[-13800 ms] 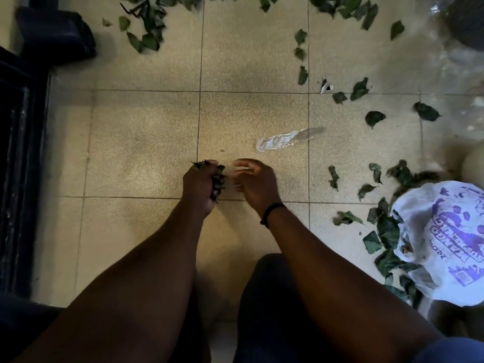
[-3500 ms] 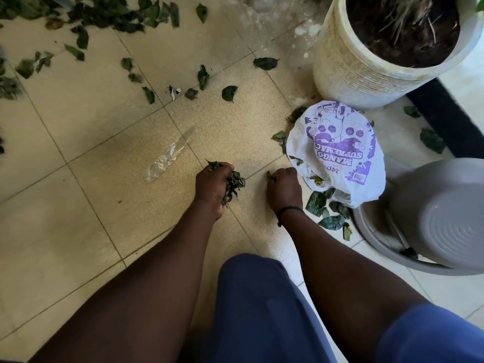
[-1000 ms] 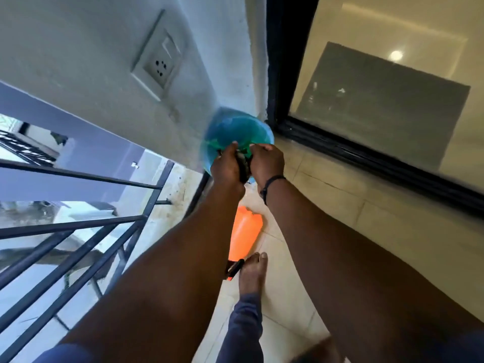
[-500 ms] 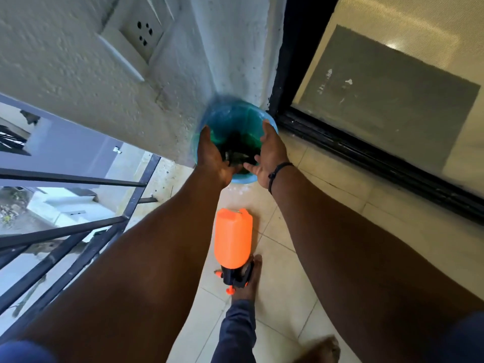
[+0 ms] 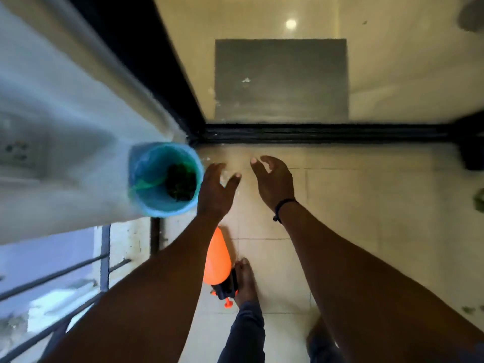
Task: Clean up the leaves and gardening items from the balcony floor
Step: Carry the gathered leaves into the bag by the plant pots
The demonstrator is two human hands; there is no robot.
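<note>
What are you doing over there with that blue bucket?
A person is standing on the balcony by a blue bin in the corner by the wall. A dark clump of leaves lies at its bottom. Both hands are empty with fingers spread: the left hand just beside the rim, the right hand over the tiles. An orange spray bottle lies on the floor by the person's foot.

No lettering, label, brand, number or sign can be read anywhere in this blurred view.
</note>
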